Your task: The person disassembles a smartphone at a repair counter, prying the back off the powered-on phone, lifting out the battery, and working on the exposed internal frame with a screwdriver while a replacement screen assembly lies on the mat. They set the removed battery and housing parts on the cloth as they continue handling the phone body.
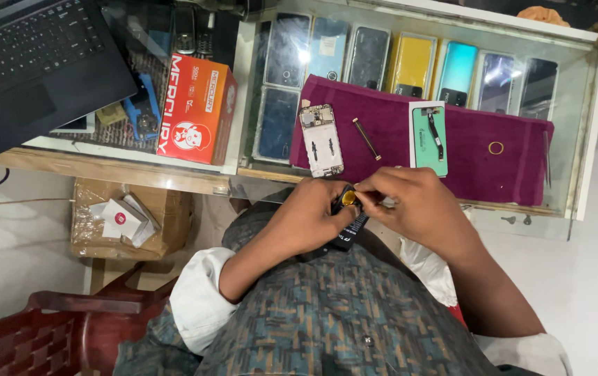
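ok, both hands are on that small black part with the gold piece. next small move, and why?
Probably ease the gold piece free with the right hand while the left hand steadies the small black part: right fingertips pinch at it, and the purple cloth has bare space nearby for it.

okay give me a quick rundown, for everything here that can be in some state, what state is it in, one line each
left hand: closed around a small black part
right hand: fingertips pinching at the black part
black part: held between both hands, over the lap
opened phone frame: back off, lying flat on the maroon cloth
laptop: lid open
orange box: closed
cardboard box: top open
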